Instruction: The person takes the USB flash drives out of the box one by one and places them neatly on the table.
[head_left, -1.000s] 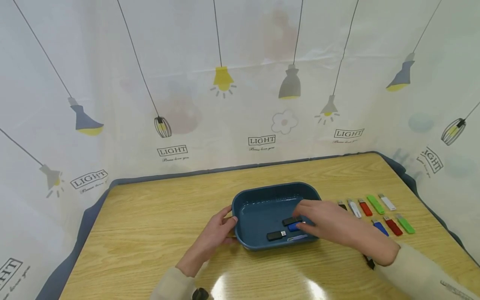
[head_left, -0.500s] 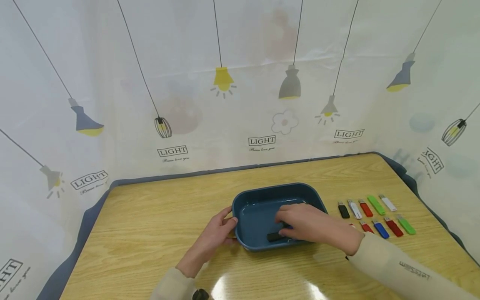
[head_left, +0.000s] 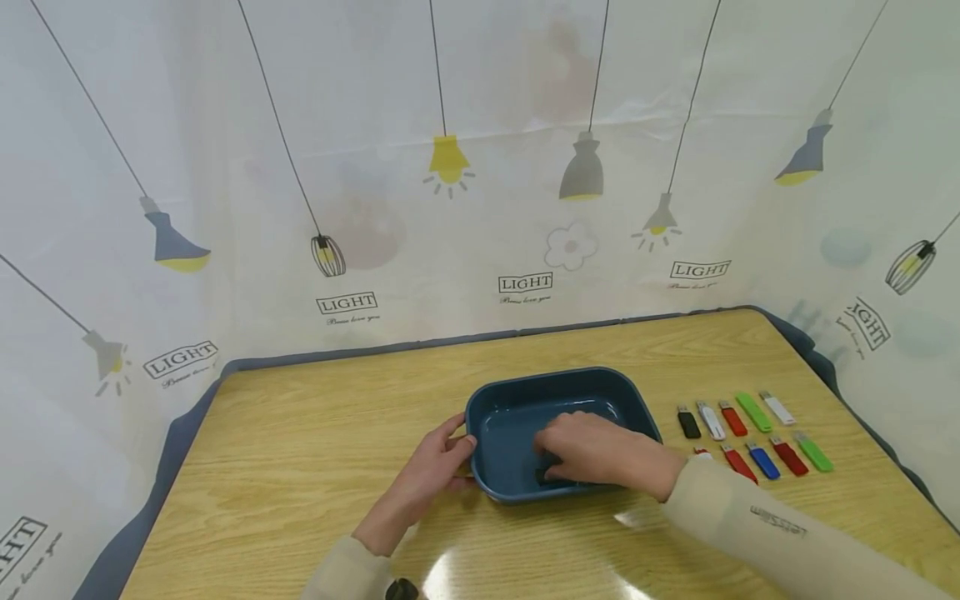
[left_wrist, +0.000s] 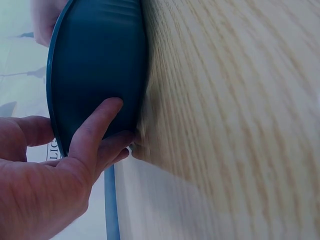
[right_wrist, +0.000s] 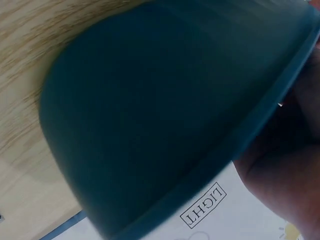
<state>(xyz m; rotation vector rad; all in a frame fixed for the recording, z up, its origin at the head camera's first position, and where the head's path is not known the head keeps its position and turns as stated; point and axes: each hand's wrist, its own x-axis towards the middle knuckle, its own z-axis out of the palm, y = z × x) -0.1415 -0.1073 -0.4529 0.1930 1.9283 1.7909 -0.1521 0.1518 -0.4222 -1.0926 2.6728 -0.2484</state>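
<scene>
A dark blue plastic tray sits on the wooden table. My left hand grips its left end, thumb on the rim and the other fingers against the outer wall, as the left wrist view shows. Inside the tray my right hand reaches down with bent fingers at a black USB stick, of which only one end shows. Whether the fingertips pinch it is hidden. The other sticks in the tray are behind this hand. In the right wrist view the tray's outer wall covers most of the work.
Right of the tray, USB sticks lie in two rows, among them a black one, a blue one, a green one and a white one. A printed cloth hangs behind the table.
My right hand has moved left inside the tray, from the blue and black sticks to the black one near the front. The left hand and tray have stayed put.
</scene>
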